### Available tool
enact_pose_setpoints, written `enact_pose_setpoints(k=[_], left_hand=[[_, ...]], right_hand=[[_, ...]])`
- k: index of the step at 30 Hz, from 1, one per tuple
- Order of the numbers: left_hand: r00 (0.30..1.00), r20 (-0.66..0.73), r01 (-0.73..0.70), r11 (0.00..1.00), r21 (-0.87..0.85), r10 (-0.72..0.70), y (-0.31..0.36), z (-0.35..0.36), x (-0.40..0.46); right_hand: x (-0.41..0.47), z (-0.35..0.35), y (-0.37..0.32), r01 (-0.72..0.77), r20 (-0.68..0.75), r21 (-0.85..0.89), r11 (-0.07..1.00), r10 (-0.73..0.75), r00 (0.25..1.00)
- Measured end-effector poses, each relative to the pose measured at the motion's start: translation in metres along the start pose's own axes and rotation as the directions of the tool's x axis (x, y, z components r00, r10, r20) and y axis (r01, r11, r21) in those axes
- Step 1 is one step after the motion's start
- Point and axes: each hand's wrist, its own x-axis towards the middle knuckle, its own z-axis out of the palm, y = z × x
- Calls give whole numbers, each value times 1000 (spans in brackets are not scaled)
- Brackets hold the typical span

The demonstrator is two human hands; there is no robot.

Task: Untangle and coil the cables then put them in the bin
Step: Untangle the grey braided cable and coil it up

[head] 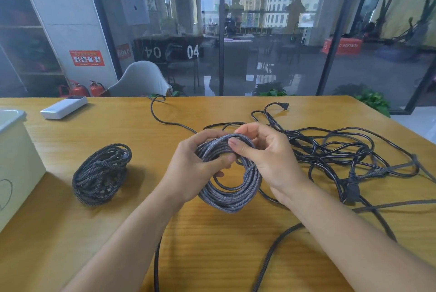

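Observation:
A grey braided cable coil (232, 197) hangs over the middle of the wooden table (212, 244). My left hand (195, 164) grips the coil's upper left part. My right hand (264, 152) pinches the top loops between thumb and fingers. A second, darker braided coil (100, 173) lies on the table to the left. A tangle of thin black cables (342, 152) with a plug (352, 189) spreads out to the right. The white bin (16, 162) stands at the left edge, only partly in view.
A white power bank (63, 107) lies at the table's far left. Loose braided cable strands (266, 265) run off the near edge. One black cable (155, 114) leads to the far edge. A white chair (141, 79) stands behind the table, before a glass wall.

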Motion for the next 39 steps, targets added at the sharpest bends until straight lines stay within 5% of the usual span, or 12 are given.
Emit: enact_pose_setpoints(k=[6, 11, 17, 33, 39], left_hand=[[992, -86, 92, 994, -53, -96, -3, 2, 0], [997, -76, 24, 997, -78, -30, 0, 0, -1], [977, -80, 162, 927, -339, -200, 4, -6, 5], [950, 200, 295, 900, -322, -240, 8, -4, 4], [965, 152, 246, 942, -227, -215, -1, -5, 4]], right_hand=[[5, -10, 4, -33, 101, -74, 997, 41, 994], [4, -8, 11, 41, 113, -209, 977, -18, 993], [3, -7, 6, 37, 8, -70, 997, -36, 999], [-3, 2, 6, 57, -166, -77, 995, -70, 984], [-3, 5, 8, 42, -175, -108, 993, -61, 983]])
